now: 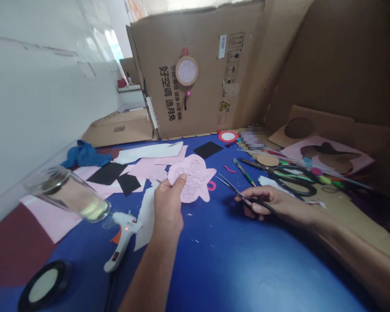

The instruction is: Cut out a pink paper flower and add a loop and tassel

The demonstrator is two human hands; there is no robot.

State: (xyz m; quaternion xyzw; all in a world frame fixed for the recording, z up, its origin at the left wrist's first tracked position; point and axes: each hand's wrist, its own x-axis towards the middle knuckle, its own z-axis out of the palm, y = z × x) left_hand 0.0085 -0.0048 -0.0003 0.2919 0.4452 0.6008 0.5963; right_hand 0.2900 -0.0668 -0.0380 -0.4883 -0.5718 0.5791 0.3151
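My left hand [170,203] pinches a pale pink cut-out [195,177] between thumb and fingers, above the blue table. The cut-out has a wavy edge, two pointed tabs on its right side and dark wrinkled lines over its face. A small bright pink loop [211,186] shows at its right edge. To the right, my right hand [260,201] is closed around slim scissors [230,185] with dark handles. Their blades stand slightly apart and point at the cut-out without touching it. Small scraps [196,241] lie on the table [221,260] below.
At left are a hot glue gun [125,238] with a lit red light, a tilted clear jar [81,195], tape [43,284] and felt pieces [108,173]. Large black scissors [279,171] and a craft knife [243,172] lie right. Cardboard [204,108] stands behind.
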